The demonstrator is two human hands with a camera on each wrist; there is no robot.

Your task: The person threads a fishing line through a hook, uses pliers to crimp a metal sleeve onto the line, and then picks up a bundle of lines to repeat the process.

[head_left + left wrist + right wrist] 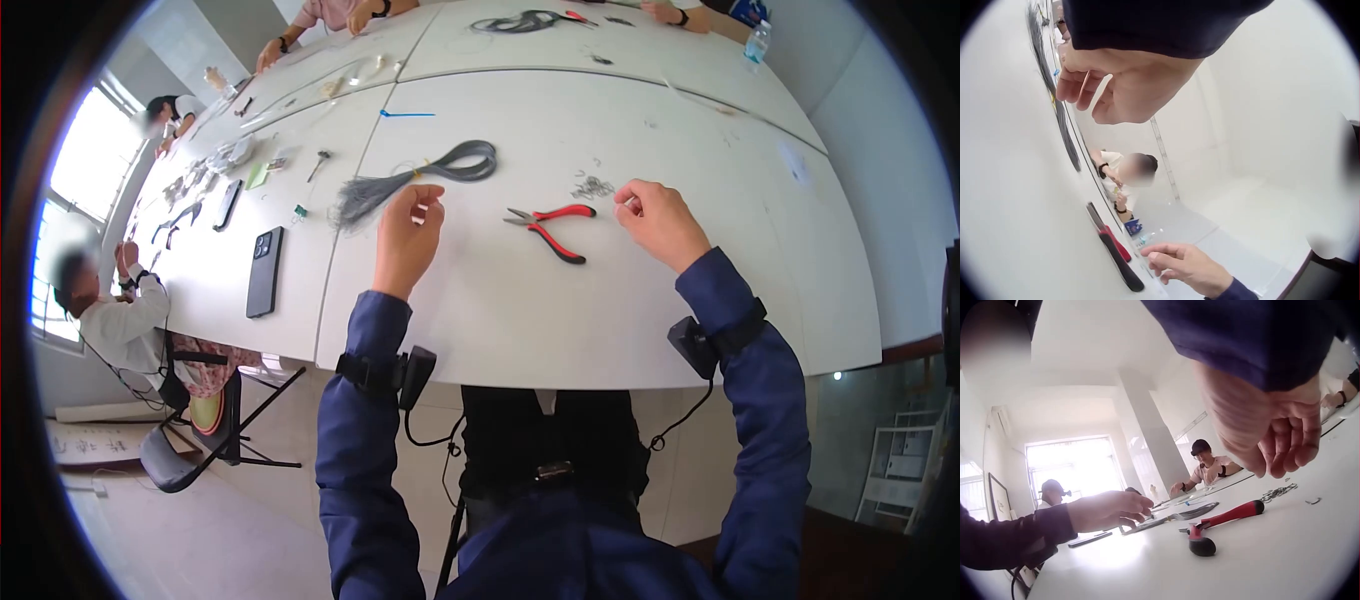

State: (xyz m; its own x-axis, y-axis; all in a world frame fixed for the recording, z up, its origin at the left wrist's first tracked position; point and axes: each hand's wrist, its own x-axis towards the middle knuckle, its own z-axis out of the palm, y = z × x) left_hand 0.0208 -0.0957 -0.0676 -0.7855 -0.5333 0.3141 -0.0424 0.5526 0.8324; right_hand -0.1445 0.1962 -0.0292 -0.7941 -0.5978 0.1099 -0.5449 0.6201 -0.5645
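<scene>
My left hand (408, 235) hovers at the near side of a looped bundle of thin grey strands (465, 165), bound with a yellow tie. Its fingers hang loosely curled, with nothing visible between them in the left wrist view. Red-and-black pliers (555, 228) lie on the table between my hands, jaws toward the left and handles spread. To their right is my right hand (660, 222), fingers loosely bent; the right wrist view shows nothing in them. A little pile of small metal pieces (592, 187) lies just left of that hand, beyond the pliers.
On the white table (450, 320), a black phone (265, 270) lies at left, with a green clip (300, 212) and a second phone (228, 205) near it. A blue tie (408, 114) lies farther back. Other people sit around the table; a water bottle (757, 42) stands far right.
</scene>
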